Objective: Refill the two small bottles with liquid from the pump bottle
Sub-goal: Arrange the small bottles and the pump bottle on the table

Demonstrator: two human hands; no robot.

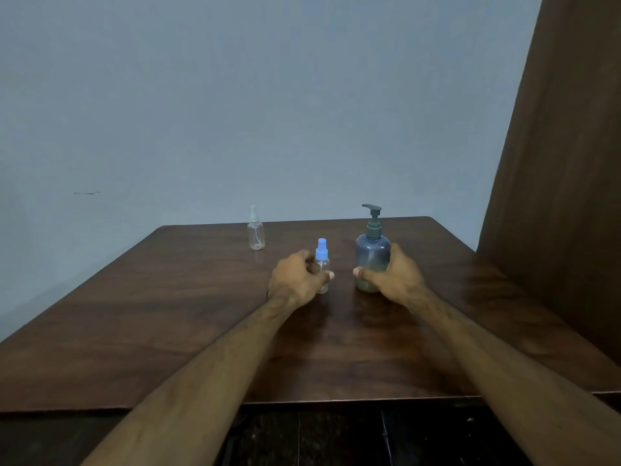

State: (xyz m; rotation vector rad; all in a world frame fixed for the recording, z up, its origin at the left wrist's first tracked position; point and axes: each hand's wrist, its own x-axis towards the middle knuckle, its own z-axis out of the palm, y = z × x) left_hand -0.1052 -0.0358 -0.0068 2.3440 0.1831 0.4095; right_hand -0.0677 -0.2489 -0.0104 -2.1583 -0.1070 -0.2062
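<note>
A small clear bottle with a blue spray cap point(322, 260) stands upright near the middle of the table, and my left hand point(297, 280) grips its body from the left. Right of it stands the blue-grey pump bottle point(372, 250) with a dark pump head. My right hand point(393, 277) grips its lower half from the right, thumb across the front. A second small clear bottle with a clear spray cap point(256, 232) stands alone near the far edge, untouched. All caps are on.
The dark wooden table point(168, 314) fills the view, its near edge at the bottom. A pale blue wall lies behind it, and a tall brown wooden panel point(557, 163) rises along the right side.
</note>
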